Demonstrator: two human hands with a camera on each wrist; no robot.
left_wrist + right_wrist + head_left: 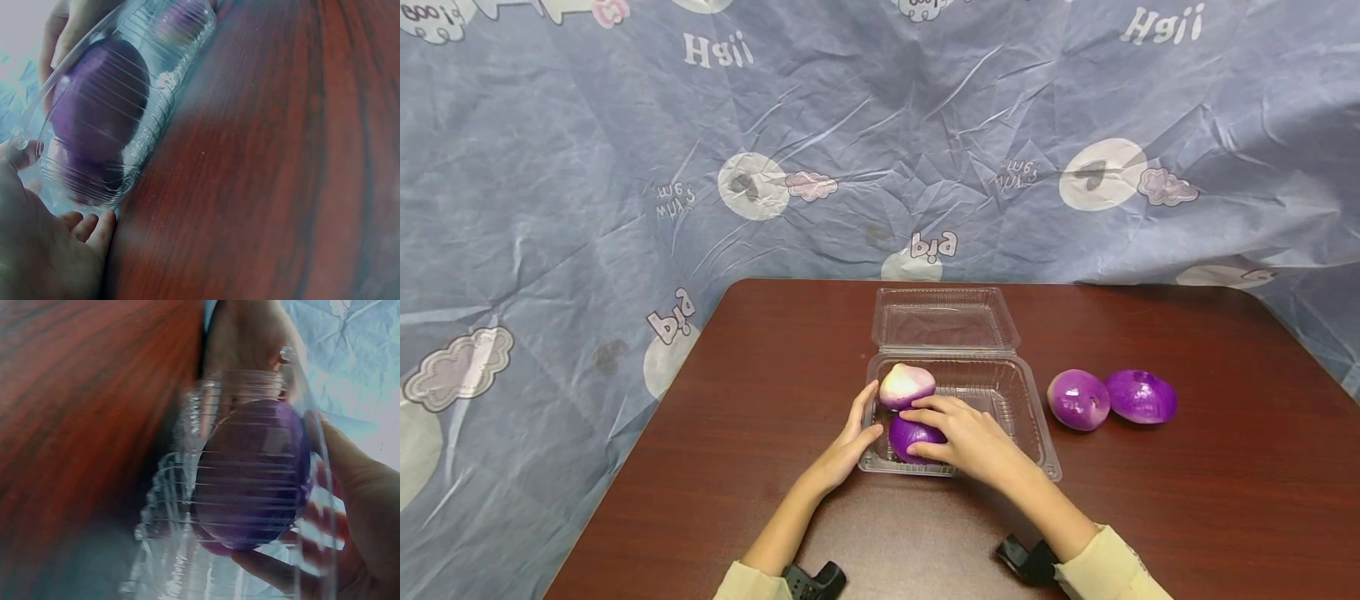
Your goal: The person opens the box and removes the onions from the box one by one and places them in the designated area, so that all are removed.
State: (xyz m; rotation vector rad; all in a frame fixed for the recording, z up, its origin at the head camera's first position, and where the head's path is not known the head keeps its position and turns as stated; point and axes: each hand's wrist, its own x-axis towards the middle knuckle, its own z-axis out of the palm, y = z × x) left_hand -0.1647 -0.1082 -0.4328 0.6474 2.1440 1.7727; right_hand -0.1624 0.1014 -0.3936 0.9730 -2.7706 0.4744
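A hinged clear plastic container point(992, 400) lies on the table, its lid point(943, 321) folded back. My right hand point(966, 437) grips a shiny purple onion point(904, 437) in the front left part of the container. In the right wrist view, the purple onion point(253, 475) shows through the ribbed wall, fingers and thumb around it. Directly behind it in the container sits a pale-topped purple onion point(908, 385). My left hand point(846, 446) touches the container's left side with fairly straight fingers; the left wrist view has its fingertips point(87, 228) against the outer wall.
Right of the container, a round purple onion point(1078, 400) and a longer purple onion point(1142, 397) lie side by side on the brown table point(1217, 492). A blue-grey printed cloth point(865, 125) hangs behind the table's far edge.
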